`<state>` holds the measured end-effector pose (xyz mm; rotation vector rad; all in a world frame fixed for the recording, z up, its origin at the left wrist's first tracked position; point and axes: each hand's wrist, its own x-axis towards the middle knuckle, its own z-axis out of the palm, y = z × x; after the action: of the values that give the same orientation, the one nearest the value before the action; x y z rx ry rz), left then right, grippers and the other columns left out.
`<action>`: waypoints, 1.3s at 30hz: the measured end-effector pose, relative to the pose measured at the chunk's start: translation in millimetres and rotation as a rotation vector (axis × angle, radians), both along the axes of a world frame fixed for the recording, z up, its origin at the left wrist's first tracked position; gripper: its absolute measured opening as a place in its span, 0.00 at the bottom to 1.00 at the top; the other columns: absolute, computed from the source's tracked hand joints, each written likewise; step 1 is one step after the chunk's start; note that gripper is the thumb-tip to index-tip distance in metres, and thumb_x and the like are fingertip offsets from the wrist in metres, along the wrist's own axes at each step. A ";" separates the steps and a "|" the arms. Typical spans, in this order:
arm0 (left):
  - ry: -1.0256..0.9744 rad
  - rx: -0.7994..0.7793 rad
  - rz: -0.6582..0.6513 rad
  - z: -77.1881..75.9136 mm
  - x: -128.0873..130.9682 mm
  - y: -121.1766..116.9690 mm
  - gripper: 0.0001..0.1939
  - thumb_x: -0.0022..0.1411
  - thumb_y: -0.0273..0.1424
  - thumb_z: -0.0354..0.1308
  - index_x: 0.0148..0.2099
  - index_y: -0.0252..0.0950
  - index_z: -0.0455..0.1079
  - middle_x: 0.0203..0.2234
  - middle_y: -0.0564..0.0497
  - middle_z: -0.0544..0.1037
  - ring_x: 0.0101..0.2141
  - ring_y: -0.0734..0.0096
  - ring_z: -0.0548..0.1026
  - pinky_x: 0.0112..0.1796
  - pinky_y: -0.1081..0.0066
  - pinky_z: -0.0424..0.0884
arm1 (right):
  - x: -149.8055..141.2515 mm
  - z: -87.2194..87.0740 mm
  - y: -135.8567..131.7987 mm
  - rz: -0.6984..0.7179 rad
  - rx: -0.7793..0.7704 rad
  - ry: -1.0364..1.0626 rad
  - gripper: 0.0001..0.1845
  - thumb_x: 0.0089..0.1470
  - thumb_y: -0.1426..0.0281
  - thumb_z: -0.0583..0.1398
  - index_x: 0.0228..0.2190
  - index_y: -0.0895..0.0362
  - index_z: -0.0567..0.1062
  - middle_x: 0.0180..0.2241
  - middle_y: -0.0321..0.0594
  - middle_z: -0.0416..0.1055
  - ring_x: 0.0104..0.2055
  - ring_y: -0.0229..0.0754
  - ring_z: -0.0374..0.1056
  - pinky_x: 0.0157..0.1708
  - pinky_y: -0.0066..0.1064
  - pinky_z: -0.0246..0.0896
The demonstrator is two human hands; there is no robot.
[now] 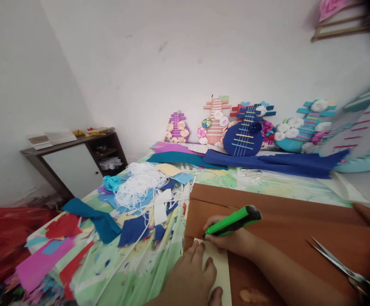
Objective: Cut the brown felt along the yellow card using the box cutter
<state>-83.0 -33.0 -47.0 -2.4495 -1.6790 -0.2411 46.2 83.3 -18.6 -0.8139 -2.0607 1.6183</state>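
Note:
My right hand (pixel 232 238) is closed like a pen grip around a thick green and black pen-like tool (pixel 232 222). Its dark tip meets the upper edge of a cream card strip (pixel 221 265); whether it is a marker or a cutter I cannot tell. My left hand (pixel 193 272) lies on that strip with its fingers stretched out, pressing it down. Under both is a large brown cloth-like sheet (pixel 286 221). Metal scissors (pixel 337 261) rest on the sheet to the right of my right forearm, blades partly apart.
Tangled white cord (pixel 138 185) and coloured scraps, such as a navy piece (pixel 134 229), cover the table's left side. Decorated lute-shaped crafts, including a blue one (pixel 244 138), lean on the wall behind folded blue cloth (pixel 277 163). A low cabinet (pixel 70 165) stands at the left.

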 end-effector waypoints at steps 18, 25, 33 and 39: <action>-0.005 0.056 -0.031 -2.3 -2.0 0.6 0.23 0.51 0.44 0.55 0.43 0.32 0.69 0.45 0.36 0.68 0.45 0.49 0.65 0.41 0.60 0.65 | 3.6 0.5 3.0 -0.022 0.230 0.027 0.08 0.41 0.70 0.60 0.28 0.57 0.71 0.26 0.36 0.67 0.23 0.33 0.62 0.19 0.22 0.58; 0.011 0.032 -0.010 0.1 0.2 -0.1 0.23 0.51 0.44 0.54 0.44 0.32 0.68 0.45 0.36 0.68 0.45 0.48 0.65 0.40 0.59 0.66 | 7.9 7.2 3.7 0.015 0.095 -0.004 0.10 0.38 0.70 0.61 0.29 0.57 0.73 0.27 0.36 0.69 0.22 0.33 0.63 0.20 0.23 0.59; -0.007 -0.019 0.003 6.8 0.0 -1.3 0.25 0.53 0.45 0.52 0.46 0.32 0.67 0.46 0.36 0.66 0.46 0.47 0.63 0.42 0.57 0.63 | 7.4 1.7 4.8 -0.025 0.133 0.055 0.09 0.38 0.70 0.61 0.28 0.57 0.73 0.26 0.36 0.70 0.27 0.36 0.66 0.26 0.26 0.63; 0.011 -0.071 0.012 10.4 0.7 -1.5 0.27 0.54 0.46 0.51 0.51 0.36 0.64 0.48 0.36 0.65 0.48 0.43 0.62 0.41 0.55 0.63 | 8.9 2.4 4.0 -0.009 0.004 0.065 0.09 0.40 0.70 0.60 0.29 0.58 0.71 0.22 0.33 0.68 0.21 0.33 0.65 0.22 0.24 0.61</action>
<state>-82.4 -34.4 -36.7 -2.4853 -1.7262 -0.1685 55.0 87.3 -16.2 -0.7577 -2.0119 1.6144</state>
